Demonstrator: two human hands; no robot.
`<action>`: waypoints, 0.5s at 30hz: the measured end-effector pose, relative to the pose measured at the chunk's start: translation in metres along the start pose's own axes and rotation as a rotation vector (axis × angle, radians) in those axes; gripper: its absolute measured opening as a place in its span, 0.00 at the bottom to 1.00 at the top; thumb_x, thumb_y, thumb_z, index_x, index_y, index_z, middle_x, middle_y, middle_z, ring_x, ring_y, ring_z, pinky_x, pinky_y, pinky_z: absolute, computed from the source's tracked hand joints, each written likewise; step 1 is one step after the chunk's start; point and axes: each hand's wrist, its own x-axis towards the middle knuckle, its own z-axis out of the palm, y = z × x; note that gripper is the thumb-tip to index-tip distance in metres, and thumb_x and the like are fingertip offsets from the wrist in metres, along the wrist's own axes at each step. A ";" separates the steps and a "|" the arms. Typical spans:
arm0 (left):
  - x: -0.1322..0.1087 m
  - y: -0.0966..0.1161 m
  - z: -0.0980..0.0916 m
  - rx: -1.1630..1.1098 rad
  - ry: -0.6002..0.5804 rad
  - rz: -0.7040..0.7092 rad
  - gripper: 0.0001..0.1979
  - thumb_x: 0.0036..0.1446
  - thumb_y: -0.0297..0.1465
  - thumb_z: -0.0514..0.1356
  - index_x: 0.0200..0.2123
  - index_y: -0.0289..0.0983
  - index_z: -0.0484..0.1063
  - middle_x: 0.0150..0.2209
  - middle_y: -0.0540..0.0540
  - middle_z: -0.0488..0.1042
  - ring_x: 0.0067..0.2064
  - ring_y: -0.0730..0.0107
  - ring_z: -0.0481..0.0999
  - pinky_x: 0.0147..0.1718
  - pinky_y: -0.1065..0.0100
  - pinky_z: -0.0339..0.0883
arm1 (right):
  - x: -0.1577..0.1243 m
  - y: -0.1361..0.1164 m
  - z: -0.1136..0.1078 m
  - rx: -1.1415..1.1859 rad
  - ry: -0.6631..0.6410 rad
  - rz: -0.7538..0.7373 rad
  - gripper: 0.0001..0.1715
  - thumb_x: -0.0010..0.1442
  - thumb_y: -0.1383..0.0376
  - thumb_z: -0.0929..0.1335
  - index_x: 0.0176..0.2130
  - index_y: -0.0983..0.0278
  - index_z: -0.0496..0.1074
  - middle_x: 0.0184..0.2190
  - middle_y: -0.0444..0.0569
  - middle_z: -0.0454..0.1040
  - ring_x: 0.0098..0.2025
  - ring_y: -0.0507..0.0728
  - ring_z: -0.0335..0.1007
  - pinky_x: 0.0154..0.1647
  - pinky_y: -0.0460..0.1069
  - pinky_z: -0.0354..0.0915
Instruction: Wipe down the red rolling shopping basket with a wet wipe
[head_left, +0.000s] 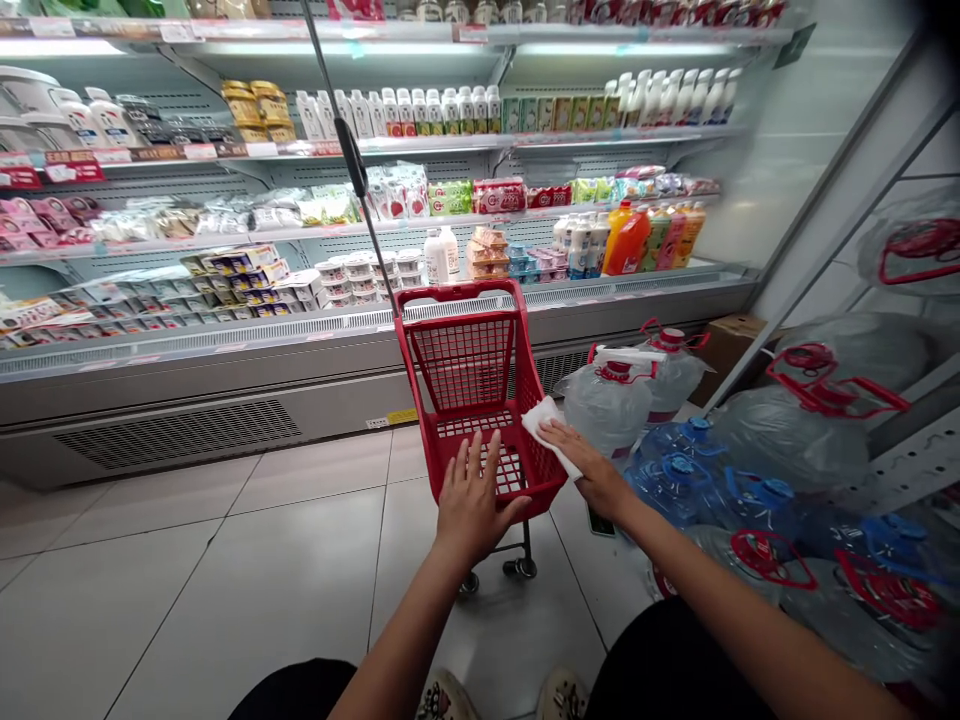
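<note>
A small red shopping cart [421,400] with a grid-patterned basket stands on the floor in front of me. My right hand [589,468] grips a white cloth or folded tissue [546,415] and presses it against the cart's right rim. Over the near end of the basket, my left hand [472,505] is held with its fingers spread and nothing in it. Whether its fingertips touch the cart, I cannot tell. A thin dark pole [351,155] rises from the cart's left far corner. Small dark wheels [520,568] show beneath the basket.
A refrigerated shelf unit [352,390] full of drinks and dairy packs spans the far side. To the right crowd large water bottles [607,405] with red handles and blue-capped ones [679,485]. A phone-like dark object [600,521] lies on the tiled floor [285,560].
</note>
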 end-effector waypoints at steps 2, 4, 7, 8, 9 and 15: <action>0.008 -0.010 -0.006 0.005 -0.068 0.188 0.48 0.61 0.54 0.63 0.76 0.46 0.44 0.76 0.41 0.50 0.76 0.46 0.50 0.69 0.45 0.55 | -0.005 0.000 0.005 -0.016 0.035 0.041 0.46 0.61 0.77 0.56 0.74 0.55 0.54 0.73 0.48 0.59 0.76 0.59 0.46 0.75 0.67 0.50; 0.015 -0.029 -0.014 0.051 -0.122 0.334 0.48 0.59 0.53 0.65 0.75 0.46 0.49 0.75 0.42 0.54 0.75 0.50 0.53 0.72 0.47 0.50 | -0.015 -0.006 0.011 -0.054 0.058 0.074 0.47 0.60 0.77 0.56 0.74 0.56 0.53 0.73 0.47 0.58 0.77 0.58 0.44 0.76 0.67 0.48; 0.023 -0.053 -0.022 0.130 -0.140 0.389 0.45 0.59 0.54 0.64 0.72 0.41 0.56 0.70 0.40 0.65 0.71 0.52 0.62 0.73 0.47 0.46 | -0.027 -0.028 0.024 -0.125 0.077 0.107 0.51 0.56 0.79 0.56 0.75 0.58 0.49 0.74 0.47 0.56 0.77 0.58 0.41 0.76 0.67 0.45; 0.023 -0.057 -0.021 0.150 -0.137 0.390 0.43 0.60 0.53 0.64 0.72 0.40 0.58 0.67 0.40 0.69 0.68 0.53 0.67 0.72 0.48 0.48 | -0.027 -0.038 0.031 -0.144 0.078 0.108 0.52 0.56 0.78 0.56 0.76 0.59 0.48 0.74 0.48 0.55 0.77 0.59 0.41 0.76 0.67 0.45; 0.023 -0.058 -0.020 0.166 -0.123 0.383 0.41 0.62 0.52 0.63 0.71 0.40 0.58 0.64 0.40 0.73 0.65 0.55 0.72 0.72 0.50 0.50 | -0.025 -0.049 0.039 -0.160 0.073 0.102 0.53 0.55 0.78 0.57 0.76 0.60 0.47 0.75 0.49 0.54 0.77 0.59 0.40 0.76 0.66 0.45; 0.014 -0.030 -0.002 0.213 0.080 0.222 0.41 0.66 0.28 0.55 0.76 0.33 0.37 0.57 0.39 0.78 0.61 0.59 0.75 0.67 0.56 0.58 | 0.003 -0.105 0.084 -0.186 0.006 -0.025 0.54 0.50 0.78 0.59 0.74 0.70 0.52 0.73 0.53 0.57 0.77 0.58 0.42 0.77 0.62 0.47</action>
